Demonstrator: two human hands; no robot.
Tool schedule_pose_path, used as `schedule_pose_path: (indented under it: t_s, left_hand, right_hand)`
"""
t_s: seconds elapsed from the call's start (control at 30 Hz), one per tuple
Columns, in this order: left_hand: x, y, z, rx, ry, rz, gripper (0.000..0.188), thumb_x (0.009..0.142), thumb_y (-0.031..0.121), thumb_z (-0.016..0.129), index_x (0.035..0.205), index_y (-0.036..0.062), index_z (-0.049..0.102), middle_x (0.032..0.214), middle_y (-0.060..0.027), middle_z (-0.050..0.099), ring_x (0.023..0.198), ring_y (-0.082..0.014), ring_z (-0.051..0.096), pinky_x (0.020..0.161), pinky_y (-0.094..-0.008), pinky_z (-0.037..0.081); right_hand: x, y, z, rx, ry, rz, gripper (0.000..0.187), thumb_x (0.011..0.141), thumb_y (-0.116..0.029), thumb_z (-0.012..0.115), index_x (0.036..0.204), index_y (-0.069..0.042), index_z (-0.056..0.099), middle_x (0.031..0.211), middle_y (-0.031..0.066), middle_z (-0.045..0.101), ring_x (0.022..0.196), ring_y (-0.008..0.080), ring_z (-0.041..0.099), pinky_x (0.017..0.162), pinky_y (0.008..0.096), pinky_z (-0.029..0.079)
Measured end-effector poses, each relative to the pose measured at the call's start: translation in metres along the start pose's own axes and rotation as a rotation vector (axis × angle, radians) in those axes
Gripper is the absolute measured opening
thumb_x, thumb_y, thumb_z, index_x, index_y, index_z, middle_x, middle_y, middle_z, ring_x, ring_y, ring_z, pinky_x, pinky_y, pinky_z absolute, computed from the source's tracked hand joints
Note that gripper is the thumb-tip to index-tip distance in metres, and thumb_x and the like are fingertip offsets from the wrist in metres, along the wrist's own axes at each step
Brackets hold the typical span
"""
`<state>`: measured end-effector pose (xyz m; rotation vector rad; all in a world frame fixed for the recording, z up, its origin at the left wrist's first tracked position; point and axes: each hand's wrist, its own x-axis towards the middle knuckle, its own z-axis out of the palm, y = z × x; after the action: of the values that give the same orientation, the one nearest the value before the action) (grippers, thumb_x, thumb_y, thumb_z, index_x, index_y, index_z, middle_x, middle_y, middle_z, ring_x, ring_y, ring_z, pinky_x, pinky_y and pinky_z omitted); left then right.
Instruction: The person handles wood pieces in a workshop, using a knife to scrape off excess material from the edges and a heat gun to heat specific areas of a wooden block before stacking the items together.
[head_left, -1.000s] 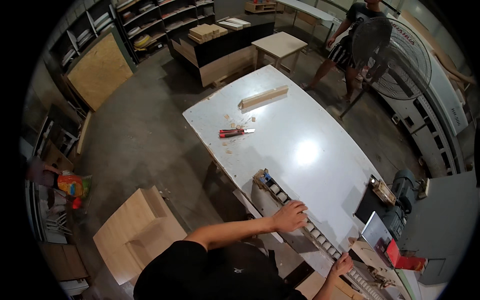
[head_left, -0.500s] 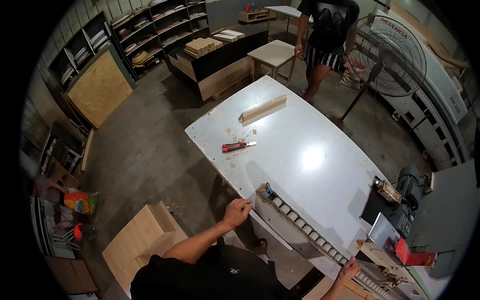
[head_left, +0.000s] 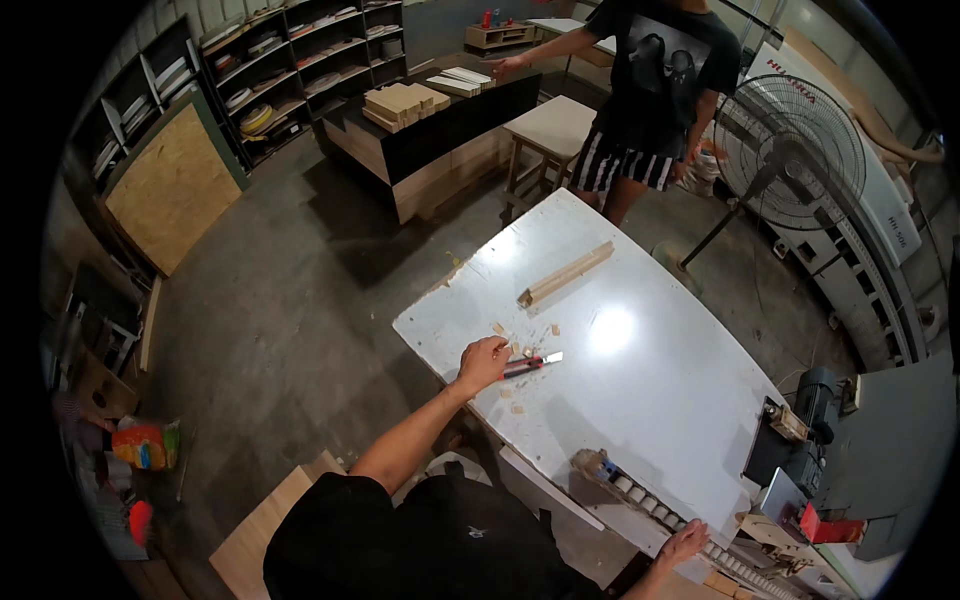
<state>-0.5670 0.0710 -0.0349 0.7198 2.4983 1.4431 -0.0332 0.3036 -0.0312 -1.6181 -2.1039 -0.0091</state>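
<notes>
Cutter [head_left: 523, 368], blade [head_left: 554, 358] rightward, long axis slightly slanting

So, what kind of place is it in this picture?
Probably a woodworking shop: stacked wooden pieces, wood scraps beside a hand tool, and rollers along the white worktable.

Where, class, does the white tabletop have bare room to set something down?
Bare: the middle of the tabletop, between wooden strip, red-and-black tool and roller track. Crowded: beside the left hand, with tool and wood chips; along the track, near the right hand.
</notes>
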Motion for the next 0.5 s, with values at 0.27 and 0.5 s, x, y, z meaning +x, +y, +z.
schedule_pose_path:
  t_s: [0.27, 0.5]
  left_hand:
    - [0.027, -0.036, -0.036, 0.009, -0.130, 0.016, 0.028, 0.085, 0.026, 0.062, 0.099, 0.0035, 0.069, 0.085, -0.0158, 0.069, 0.080, -0.0311, 0.068, 0.072, -0.0384, 0.052]
    - [-0.027, -0.059, -0.068, -0.101, -0.099, -0.150, 0.028, 0.085, 0.027, 0.062, 0.099, 0.0033, 0.069, 0.083, -0.0160, 0.069, 0.079, -0.0298, 0.068, 0.072, -0.0382, 0.052]
  right_hand:
    - [-0.024, -0.098, 0.016, 0.017, -0.108, -0.106, 0.033, 0.101, -0.023, 0.039, 0.088, 0.002, 0.057, 0.090, 0.0174, 0.060, 0.108, 0.0414, 0.053, 0.105, 0.0572, 0.031]
    - [0.006, -0.164, 0.034, 0.159, -0.151, -0.033, 0.041, 0.098, -0.030, 0.052, 0.116, 0.006, 0.057, 0.126, 0.0237, 0.055, 0.126, 0.0418, 0.044, 0.108, 0.0501, 0.032]
